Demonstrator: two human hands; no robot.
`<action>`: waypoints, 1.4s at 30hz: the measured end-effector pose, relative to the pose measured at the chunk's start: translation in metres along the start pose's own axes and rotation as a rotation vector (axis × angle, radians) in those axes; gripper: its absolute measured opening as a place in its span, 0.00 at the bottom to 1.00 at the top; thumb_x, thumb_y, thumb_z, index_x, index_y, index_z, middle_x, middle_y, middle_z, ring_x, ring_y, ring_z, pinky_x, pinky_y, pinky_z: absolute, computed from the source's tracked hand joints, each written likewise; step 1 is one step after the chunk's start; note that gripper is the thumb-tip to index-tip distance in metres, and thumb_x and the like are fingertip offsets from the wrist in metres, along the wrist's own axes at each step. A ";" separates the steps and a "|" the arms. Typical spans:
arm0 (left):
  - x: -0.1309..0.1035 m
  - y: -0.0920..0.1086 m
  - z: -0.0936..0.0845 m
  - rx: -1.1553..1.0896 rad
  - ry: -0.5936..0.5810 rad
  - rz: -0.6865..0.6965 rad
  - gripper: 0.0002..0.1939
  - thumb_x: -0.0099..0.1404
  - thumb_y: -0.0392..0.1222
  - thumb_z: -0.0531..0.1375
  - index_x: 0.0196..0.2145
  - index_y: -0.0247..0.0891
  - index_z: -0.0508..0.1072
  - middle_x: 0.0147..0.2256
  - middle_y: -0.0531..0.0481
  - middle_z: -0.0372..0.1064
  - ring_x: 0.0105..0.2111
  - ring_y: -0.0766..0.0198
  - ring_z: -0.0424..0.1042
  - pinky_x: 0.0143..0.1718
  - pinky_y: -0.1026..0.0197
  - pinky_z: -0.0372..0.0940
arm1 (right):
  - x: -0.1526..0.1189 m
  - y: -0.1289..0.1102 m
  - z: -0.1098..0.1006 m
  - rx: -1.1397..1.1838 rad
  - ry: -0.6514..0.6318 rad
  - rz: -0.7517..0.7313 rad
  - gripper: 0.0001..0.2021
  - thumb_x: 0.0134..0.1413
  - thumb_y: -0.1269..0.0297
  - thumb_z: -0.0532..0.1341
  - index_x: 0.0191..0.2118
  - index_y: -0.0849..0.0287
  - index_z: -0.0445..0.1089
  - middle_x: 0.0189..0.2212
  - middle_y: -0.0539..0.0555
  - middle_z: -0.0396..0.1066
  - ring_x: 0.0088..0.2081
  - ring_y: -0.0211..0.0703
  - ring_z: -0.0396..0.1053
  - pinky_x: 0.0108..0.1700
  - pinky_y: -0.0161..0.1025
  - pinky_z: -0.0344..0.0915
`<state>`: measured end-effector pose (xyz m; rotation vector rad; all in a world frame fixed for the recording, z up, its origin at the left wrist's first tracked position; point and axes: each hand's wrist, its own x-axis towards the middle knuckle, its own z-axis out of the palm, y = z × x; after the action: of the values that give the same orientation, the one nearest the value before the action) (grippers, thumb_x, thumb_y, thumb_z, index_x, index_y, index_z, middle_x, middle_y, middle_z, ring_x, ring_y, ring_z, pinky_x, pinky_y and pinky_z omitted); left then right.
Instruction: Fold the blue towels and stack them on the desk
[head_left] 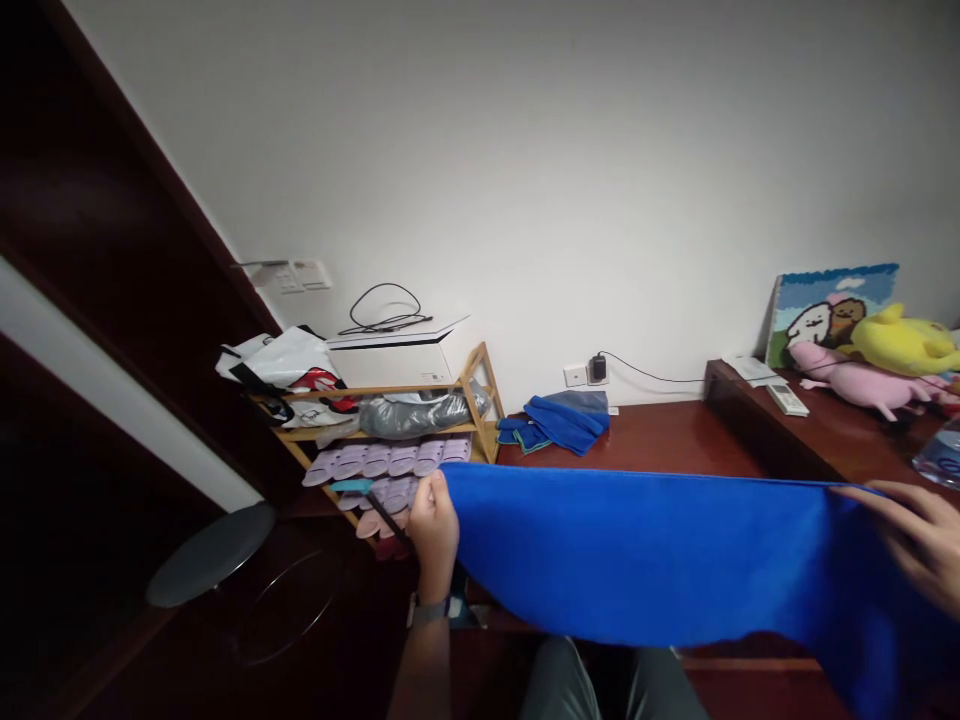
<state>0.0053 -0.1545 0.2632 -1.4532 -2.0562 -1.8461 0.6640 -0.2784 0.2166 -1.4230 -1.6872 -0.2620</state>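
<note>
A blue cloth (645, 560) is stretched sideways in front of me, its top edge nearly straight and its lower part hanging in a curve above my legs. My left hand (435, 520) is closed, pinching the upper left corner between thumb and fingers. At the upper right end my right hand (915, 530) grips the cloth, fingers stretched along the top edge; its thumb is hidden. More folded blue cloths (570, 425) lie behind it on the reddish-brown surface (660, 435) by the wall.
On the left stands a wooden rack (480, 400) with lilac slippers (390, 460) and a white box (397, 358) on top. A round grey stool (214, 555) is near the door. Plush toys (855, 375), a remote (787, 400) and a bottle (941, 455) sit on the right.
</note>
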 end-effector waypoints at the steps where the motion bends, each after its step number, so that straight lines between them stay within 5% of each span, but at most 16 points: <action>1: -0.001 -0.010 0.007 0.060 -0.057 -0.006 0.22 0.75 0.57 0.51 0.37 0.42 0.77 0.29 0.50 0.75 0.31 0.58 0.72 0.35 0.59 0.63 | 0.004 0.006 0.013 -0.017 -0.032 -0.050 0.22 0.64 0.43 0.58 0.53 0.46 0.82 0.49 0.66 0.77 0.47 0.59 0.76 0.53 0.55 0.69; 6: 0.000 -0.067 0.065 0.367 -0.347 -0.089 0.24 0.79 0.54 0.46 0.45 0.43 0.79 0.30 0.44 0.78 0.30 0.54 0.74 0.32 0.58 0.60 | 0.039 0.033 0.108 -0.091 -0.235 -0.087 0.21 0.66 0.54 0.53 0.52 0.49 0.82 0.47 0.61 0.80 0.43 0.53 0.76 0.45 0.50 0.70; 11: -0.005 -0.088 0.135 0.407 -0.424 -0.076 0.24 0.79 0.49 0.45 0.54 0.38 0.77 0.41 0.36 0.82 0.40 0.48 0.80 0.41 0.54 0.68 | 0.065 0.029 0.212 -0.302 -0.341 0.105 0.23 0.60 0.67 0.53 0.53 0.50 0.81 0.54 0.59 0.79 0.51 0.54 0.75 0.53 0.52 0.70; 14: -0.033 -0.097 0.156 0.408 -0.454 -0.019 0.25 0.77 0.46 0.47 0.60 0.34 0.73 0.57 0.31 0.76 0.57 0.46 0.76 0.55 0.49 0.68 | 0.039 0.016 0.263 -0.427 -0.344 0.246 0.24 0.60 0.66 0.53 0.56 0.54 0.79 0.61 0.62 0.75 0.57 0.59 0.73 0.60 0.57 0.67; 17: -0.074 -0.128 0.152 0.398 -0.565 0.127 0.23 0.76 0.45 0.48 0.56 0.40 0.78 0.61 0.38 0.75 0.63 0.49 0.71 0.65 0.48 0.64 | -0.022 0.012 0.296 -0.426 -0.388 0.284 0.25 0.63 0.60 0.51 0.58 0.54 0.79 0.62 0.62 0.74 0.59 0.61 0.72 0.64 0.60 0.65; 21: -0.115 -0.192 0.125 0.513 -0.683 0.340 0.25 0.76 0.47 0.48 0.61 0.45 0.77 0.65 0.43 0.71 0.67 0.47 0.67 0.68 0.42 0.62 | -0.103 0.028 0.304 -0.355 -0.409 0.344 0.31 0.64 0.49 0.47 0.62 0.51 0.75 0.66 0.59 0.70 0.65 0.65 0.67 0.67 0.66 0.60; 25: -0.124 -0.232 0.111 0.613 -0.754 0.366 0.29 0.77 0.49 0.47 0.70 0.45 0.67 0.72 0.44 0.62 0.72 0.45 0.59 0.70 0.39 0.59 | -0.124 0.060 0.290 -0.284 -0.432 0.445 0.35 0.62 0.43 0.45 0.66 0.50 0.72 0.70 0.56 0.66 0.70 0.67 0.61 0.69 0.70 0.57; 31: -0.121 -0.240 0.117 0.682 -0.719 0.346 0.31 0.77 0.52 0.45 0.73 0.46 0.61 0.71 0.43 0.62 0.72 0.48 0.59 0.70 0.40 0.59 | -0.108 0.106 0.273 -0.228 -0.427 0.583 0.39 0.64 0.41 0.42 0.69 0.57 0.68 0.68 0.61 0.67 0.71 0.63 0.62 0.70 0.65 0.58; 36: -0.121 -0.250 0.107 0.801 -0.751 0.343 0.32 0.78 0.53 0.43 0.74 0.46 0.58 0.73 0.42 0.58 0.74 0.50 0.55 0.71 0.36 0.55 | -0.110 0.122 0.268 -0.279 -0.518 0.610 0.41 0.66 0.43 0.38 0.71 0.61 0.64 0.72 0.59 0.61 0.73 0.60 0.56 0.74 0.64 0.51; 42: -0.094 -0.246 0.117 0.725 -0.679 0.464 0.29 0.79 0.50 0.43 0.65 0.38 0.73 0.62 0.37 0.74 0.64 0.49 0.71 0.67 0.41 0.63 | -0.111 0.143 0.270 -0.320 -0.500 0.556 0.37 0.69 0.46 0.37 0.71 0.55 0.65 0.71 0.58 0.63 0.72 0.56 0.60 0.71 0.62 0.59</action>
<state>-0.0323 -0.0865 -0.0145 -2.1747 -1.9853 -0.3730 0.6532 -0.1330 -0.0738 -2.2760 -1.5843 0.1601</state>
